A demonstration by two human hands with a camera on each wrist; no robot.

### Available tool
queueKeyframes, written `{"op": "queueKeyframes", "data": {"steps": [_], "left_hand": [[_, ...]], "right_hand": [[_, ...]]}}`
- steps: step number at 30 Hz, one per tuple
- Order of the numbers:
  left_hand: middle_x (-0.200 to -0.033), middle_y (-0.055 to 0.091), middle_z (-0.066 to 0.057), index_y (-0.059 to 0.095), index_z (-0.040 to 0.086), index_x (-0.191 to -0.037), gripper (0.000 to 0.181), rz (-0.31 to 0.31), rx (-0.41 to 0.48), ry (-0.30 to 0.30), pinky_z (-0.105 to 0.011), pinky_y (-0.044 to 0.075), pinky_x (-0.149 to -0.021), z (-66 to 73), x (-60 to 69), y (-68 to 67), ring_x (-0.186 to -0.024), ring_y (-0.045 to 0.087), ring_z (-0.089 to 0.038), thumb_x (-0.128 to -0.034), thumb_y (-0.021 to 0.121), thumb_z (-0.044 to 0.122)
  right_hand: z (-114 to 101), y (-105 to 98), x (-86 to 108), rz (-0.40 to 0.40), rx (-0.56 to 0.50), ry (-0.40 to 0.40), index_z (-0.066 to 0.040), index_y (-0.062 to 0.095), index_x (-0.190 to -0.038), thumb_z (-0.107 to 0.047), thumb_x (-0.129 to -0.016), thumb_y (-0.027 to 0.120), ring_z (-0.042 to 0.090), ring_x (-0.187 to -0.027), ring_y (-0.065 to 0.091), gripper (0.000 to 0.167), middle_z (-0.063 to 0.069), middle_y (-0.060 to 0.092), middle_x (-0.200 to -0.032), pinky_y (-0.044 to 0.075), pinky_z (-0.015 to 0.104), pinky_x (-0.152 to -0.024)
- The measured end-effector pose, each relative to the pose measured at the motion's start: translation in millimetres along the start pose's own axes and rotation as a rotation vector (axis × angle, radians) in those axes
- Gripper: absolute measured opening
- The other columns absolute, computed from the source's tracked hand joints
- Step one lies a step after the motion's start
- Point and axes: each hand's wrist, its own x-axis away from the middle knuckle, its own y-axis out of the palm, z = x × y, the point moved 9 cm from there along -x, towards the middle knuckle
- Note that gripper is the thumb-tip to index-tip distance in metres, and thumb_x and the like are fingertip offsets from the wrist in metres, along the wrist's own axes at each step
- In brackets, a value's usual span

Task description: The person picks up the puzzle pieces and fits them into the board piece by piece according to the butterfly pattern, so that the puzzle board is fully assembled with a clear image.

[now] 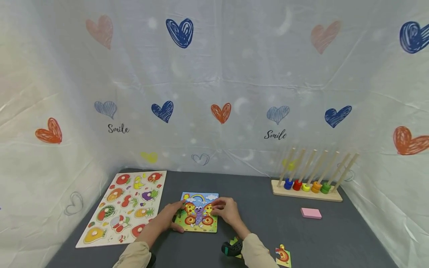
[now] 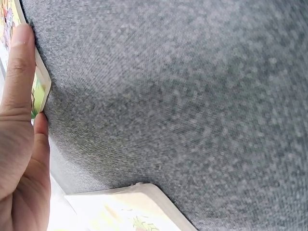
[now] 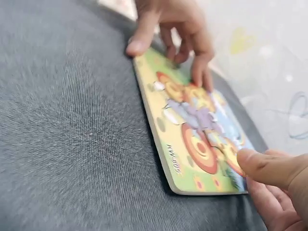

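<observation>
A butterfly puzzle board (image 1: 197, 219) lies flat on the dark table between both hands, its picture filled in with wings, a rainbow and flowers. At its left side my left hand (image 1: 167, 217) holds the edge, with the thumb at the near corner and the fingers over the upper left. My right hand (image 1: 228, 211) grips the right edge near the butterfly's upper wing. In the right wrist view, the right thumb (image 3: 264, 166) rests on the board's face by that edge, with fingers beside and below it. The left wrist view catches only a strip of the board (image 2: 43, 84).
A fruit peg puzzle (image 1: 129, 210) lies at the left. Back right stands a wooden peg rack (image 1: 306, 190) with coloured rings, a pink block (image 1: 311, 213) before it. Loose puzzle pieces lie near the right forearm, one with an orange spiral (image 1: 285, 257). Printed curtains surround the table.
</observation>
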Motion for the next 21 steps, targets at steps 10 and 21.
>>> {"op": "queueKeyframes", "data": {"steps": [10, 21], "left_hand": [[-0.123, 0.058, -0.02, 0.043, -0.01, -0.136, 0.096, 0.033, 0.0, 0.019, -0.057, 0.04, -0.095, 2.4, 2.5, -3.8, -0.112, 0.051, -0.042, -0.0609, 0.091, 0.028], [-0.127, 0.058, -0.017, 0.041, -0.008, -0.138, 0.098, -0.019, 0.052, -0.012, -0.056, 0.042, -0.093, -2.1, -0.5, 0.5, -0.105, 0.057, -0.036, -0.0626, 0.09, 0.031]], "right_hand": [[9, -37, 44.0, -0.112, -0.194, 0.179, 0.012, 0.063, -0.11, -0.001, -0.081, 0.074, 0.03, -0.092, 0.067, 0.033, 0.026, 0.065, -0.105, 0.056, 0.03, -0.072], [23, -58, 102.9, -0.205, -0.175, 0.282, 0.01, 0.064, -0.109, -0.008, -0.076, 0.08, 0.031, -0.096, 0.065, 0.04, 0.018, 0.067, -0.103, 0.055, 0.028, -0.077]]}}
